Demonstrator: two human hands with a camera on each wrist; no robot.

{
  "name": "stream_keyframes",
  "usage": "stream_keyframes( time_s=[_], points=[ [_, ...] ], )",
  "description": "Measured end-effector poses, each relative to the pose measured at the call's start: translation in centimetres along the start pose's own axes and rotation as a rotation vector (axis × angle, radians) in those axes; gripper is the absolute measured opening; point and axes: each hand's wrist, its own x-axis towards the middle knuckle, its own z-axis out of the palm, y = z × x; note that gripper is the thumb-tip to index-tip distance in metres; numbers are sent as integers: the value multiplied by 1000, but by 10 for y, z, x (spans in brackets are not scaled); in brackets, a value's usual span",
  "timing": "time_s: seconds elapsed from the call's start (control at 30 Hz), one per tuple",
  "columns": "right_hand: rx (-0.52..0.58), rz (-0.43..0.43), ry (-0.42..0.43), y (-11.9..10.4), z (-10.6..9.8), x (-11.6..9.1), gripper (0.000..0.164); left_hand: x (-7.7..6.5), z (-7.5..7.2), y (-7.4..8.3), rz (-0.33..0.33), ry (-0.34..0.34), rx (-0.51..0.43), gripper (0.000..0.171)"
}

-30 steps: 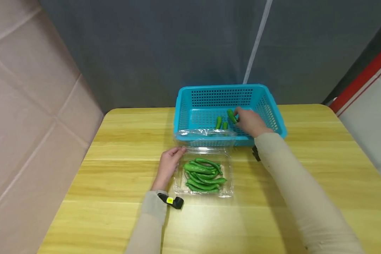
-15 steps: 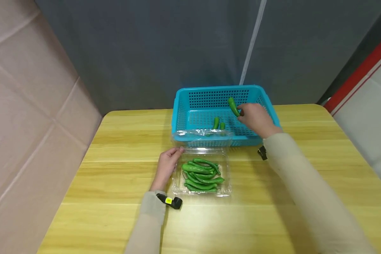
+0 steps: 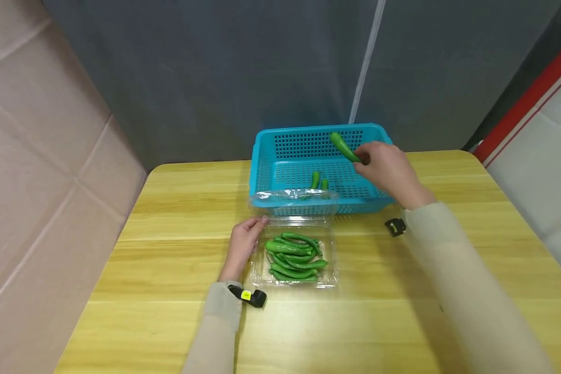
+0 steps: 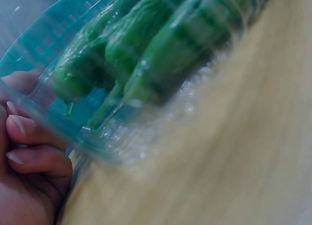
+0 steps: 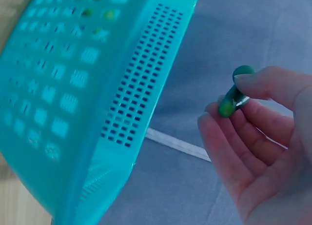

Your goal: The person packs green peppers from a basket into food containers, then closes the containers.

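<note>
Above the right side of the blue basket [image 3: 262,176], my right hand [image 3: 387,169] pinches a green chili pepper [image 3: 343,147] between thumb and fingertips. The right wrist view shows that pepper [image 5: 234,98] end-on. My left hand [image 3: 244,241] holds the left rim of a clear plastic clamshell box [image 3: 332,275], near its hinge. Curled fingers [image 4: 39,159] lie against the box wall in the left wrist view. Several long green peppers [image 3: 294,257] lie inside the box. Its raised lid [image 3: 292,208] leans at the basket's front, over part of the remaining peppers [image 3: 315,180] there.
The wooden table [image 3: 168,270] carries both containers, with the basket behind the box. A dark grey curtain [image 3: 215,78] hangs at the table's back edge. Pale padded surfaces flank the left and right sides.
My right hand has lifted the pepper off the basket floor and moved up and to the right with it. The left hand keeps its hold on the box. The head view has shifted slightly.
</note>
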Motion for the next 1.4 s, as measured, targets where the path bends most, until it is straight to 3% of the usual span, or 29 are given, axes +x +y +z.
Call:
stream_keyframes(
  time_s=[0.2,0.4,0.97,1.2,1.4],
  points=[
    [78,-2,60,-5,2,-11,27,11,0,-22,-6,19,-7,38],
    [151,-5,138,-9,3,-24,29,12,1,-27,18,37,10,40],
    [406,-3,297,-23,24,-66,34,12,0,-24,6,11,-14,36],
    [455,-32,324,-25,37,-78,30,1,0,1,-3,-14,4,31],
    [479,-21,313,-22,44,-81,31,1,0,0,-8,-8,-10,29]
  ],
)
